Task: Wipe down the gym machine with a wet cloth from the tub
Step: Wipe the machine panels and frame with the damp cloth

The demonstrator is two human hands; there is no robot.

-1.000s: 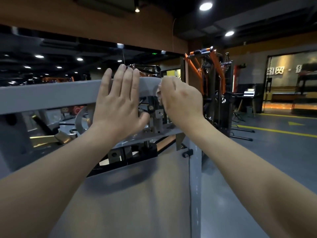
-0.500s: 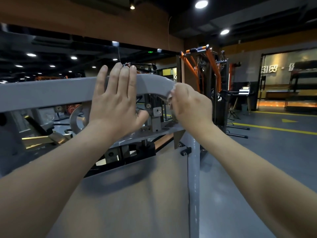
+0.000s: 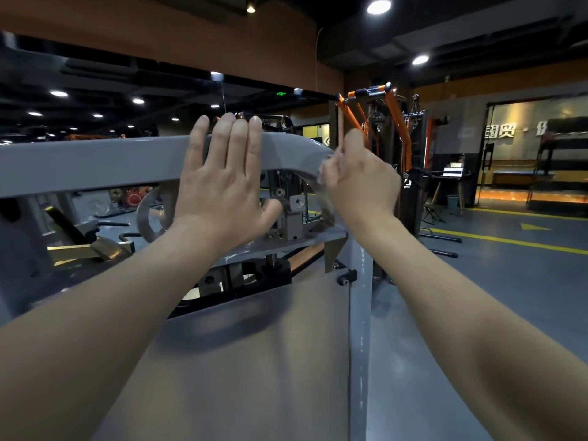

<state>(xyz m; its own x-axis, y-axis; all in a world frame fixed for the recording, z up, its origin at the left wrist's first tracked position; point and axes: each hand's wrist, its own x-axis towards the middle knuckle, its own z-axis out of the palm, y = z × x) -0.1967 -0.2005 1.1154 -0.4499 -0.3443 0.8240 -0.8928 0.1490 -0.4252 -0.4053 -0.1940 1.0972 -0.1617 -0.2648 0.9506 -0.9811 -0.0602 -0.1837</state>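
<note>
R hand [image 3: 362,183] is clenched round a pale cloth [image 3: 327,173]. Fingers are curled and the cloth is bunched btwn them & the metal. Only a blurred strip of it shows at the hand's left edge. The cloth is pressed on the rounded corner of the gym machine [image 3: 305,154], where the grey top bar [image 3: 95,163] bends down into the upright post [image 3: 361,313].

L hand [image 3: 222,186] grasps nothing. Its palm lies flat on the near face of the same bar, just left of the bend. Four fingers are straight & reach over the top edge, w/ the thumb spread right below the bar. The hands are near each other, not touching. Both forearms are bare, coming in from the near edge.

Under the bar are a curved metal plate [image 3: 144,218], brackets & bolts, then a plain grey panel [image 3: 254,361] at near-centre.

Far right: an orange-framed machine [image 3: 375,116] and dark floor w/ yellow lines [image 3: 509,245]. Ceiling spots overhead.
</note>
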